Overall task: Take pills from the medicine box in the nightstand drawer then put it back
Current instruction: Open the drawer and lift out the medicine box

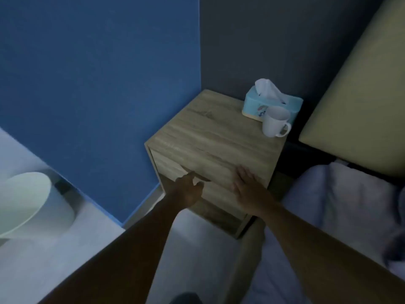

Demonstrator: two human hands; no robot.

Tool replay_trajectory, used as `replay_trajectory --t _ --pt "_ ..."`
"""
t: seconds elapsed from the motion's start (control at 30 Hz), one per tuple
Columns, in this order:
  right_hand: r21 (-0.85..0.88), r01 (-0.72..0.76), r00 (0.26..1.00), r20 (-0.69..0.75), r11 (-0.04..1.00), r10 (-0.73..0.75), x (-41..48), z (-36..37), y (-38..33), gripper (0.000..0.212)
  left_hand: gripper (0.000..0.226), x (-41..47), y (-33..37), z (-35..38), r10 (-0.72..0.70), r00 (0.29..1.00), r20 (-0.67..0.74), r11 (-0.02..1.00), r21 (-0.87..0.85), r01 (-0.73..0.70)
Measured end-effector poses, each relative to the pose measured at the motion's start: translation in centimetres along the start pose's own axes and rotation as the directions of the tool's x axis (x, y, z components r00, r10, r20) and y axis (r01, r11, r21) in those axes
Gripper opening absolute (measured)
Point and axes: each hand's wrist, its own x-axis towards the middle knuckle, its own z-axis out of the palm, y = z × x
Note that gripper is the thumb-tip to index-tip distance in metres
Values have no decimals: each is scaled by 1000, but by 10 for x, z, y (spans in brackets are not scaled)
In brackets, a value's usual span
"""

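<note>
Nightstand drawer [192, 170] shut or nearly so, flush in the front of the wooden nightstand [217, 137]; medicine box out of sight, nothing of it showing. Left hand [188, 189] at the drawer's lower edge, fingers curled into the dark notch in the middle of the front, closed on that edge as far as can be told in the dim light. Right hand [247, 185] just beside it to the right, flat and spread, palm against the drawer front near the upper right corner, gripping nothing. Both forearms reaching in from the bottom of the view.

No readable writing anywhere; only a small coloured picture on the side of the tissue box [271, 104], too blurred to make out.

On the nightstand's top, at the far right corner: the pale blue tissue box with a white tissue standing up out of its slot, and a white mug [275, 123] right in front of it, handle to the right, inside not visible enough to tell any contents. Rest of the top bare wood.

Blue wall [98, 73] to the left, darker wall behind. Bed with pale bedding [341, 205] to the right, yellowish padded headboard [361, 95] above it. White rounded object [24, 200] on the floor at far left.
</note>
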Motion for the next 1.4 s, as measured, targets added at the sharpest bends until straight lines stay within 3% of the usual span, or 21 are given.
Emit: replay_trajectory --t 0.13,0.27,0.37,0.6,0.9,1.2,1.4 --pt "-103 -20 971 -238 994 -6 -3 22 4 59 60 36 -13 18 -107 994 -28 979 -178 101" --pt "-119 -16 956 -294 993 -19 4 27 5 59 67 61 -20 47 -303 947 -110 869 -439 227" --pt "-135 -27 948 -317 990 -17 4 32 5 59 58 73 -24 66 -307 937 -165 824 -539 175" --pt "-153 -32 945 -327 988 -20 6 35 5 59 56 88 -28 74 -314 925 -213 820 -551 151" --pt "-148 -31 952 -307 989 -16 7 35 6 61 94 101 -27 71 -369 926 -76 775 -575 261" --pt "-136 -23 963 -268 990 -14 6 31 6 64 86 54 -60 66 -372 928 -29 712 -651 264" --pt "-121 -26 966 -259 992 -7 5 28 3 68 81 12 -87 59 -345 938 -22 751 -605 263"
